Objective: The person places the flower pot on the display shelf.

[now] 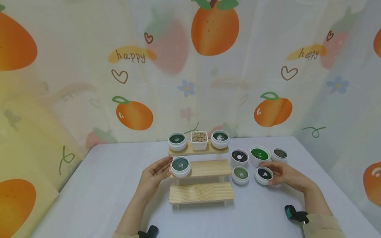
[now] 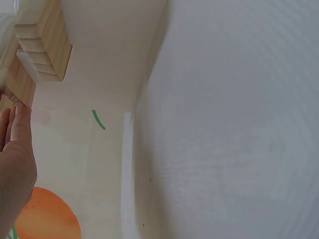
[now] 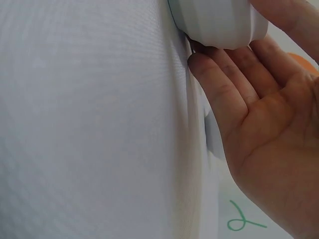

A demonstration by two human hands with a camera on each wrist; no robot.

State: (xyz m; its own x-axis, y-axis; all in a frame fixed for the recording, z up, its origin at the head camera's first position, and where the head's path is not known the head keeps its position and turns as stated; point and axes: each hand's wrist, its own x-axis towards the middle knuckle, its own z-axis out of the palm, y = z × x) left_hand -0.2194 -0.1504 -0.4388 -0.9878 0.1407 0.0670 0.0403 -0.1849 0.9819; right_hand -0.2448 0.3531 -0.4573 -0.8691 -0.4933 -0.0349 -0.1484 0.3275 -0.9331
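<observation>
My right hand (image 1: 287, 175) pinches a small round white pot (image 1: 263, 175) with dark contents and a pale patch, thumb on the near side and fingers behind. In the right wrist view the white pot (image 3: 219, 22) sits between thumb and fingers. My left hand (image 1: 153, 177) is at the left end of the wooden three-step rack (image 1: 211, 168). Its fingers (image 2: 21, 124) are nearly straight against the wood in the left wrist view. Beside that hand, a white pot with grey-green contents (image 1: 180, 167) stands on the left of the middle step.
The top step holds a dark green pot (image 1: 177, 142), a square pot of granules (image 1: 199, 140) and another round pot (image 1: 220, 139). Right of the rack stand a black-filled pot (image 1: 239, 157), a bright green one (image 1: 260, 156), a brownish one (image 1: 279, 154) and a speckled green one (image 1: 240, 175).
</observation>
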